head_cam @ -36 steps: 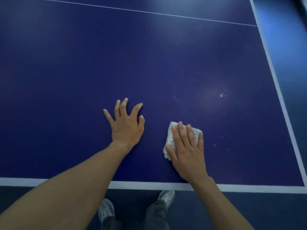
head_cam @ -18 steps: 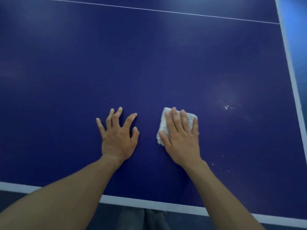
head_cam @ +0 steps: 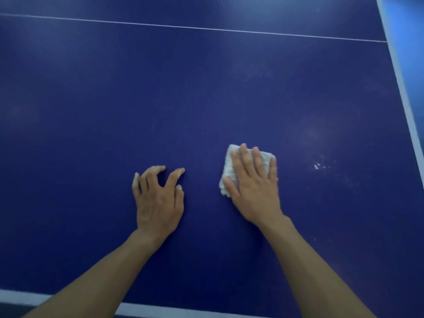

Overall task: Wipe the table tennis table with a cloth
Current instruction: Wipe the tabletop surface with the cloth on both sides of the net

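While right hand (head_cam: pixel 254 191) presses flat, cloth (head_cam: pixel 227 167) under its fingers (head_cam: pixel 244 157)

cloth (head_cam: pixel 230 167): mostly under right hand (head_cam: pixel 254 191); only far and left margins show
table (head_cam: pixel 160 99): cut off left, top, bottom
white specks (head_cam: pixel 317 166): too small to identify
left hand (head_cam: pixel 158 203): fingertips slightly blurred
forearms: cut by bottom edge

Bright blue floor (head_cam: pixel 407 24) shows at upper right.
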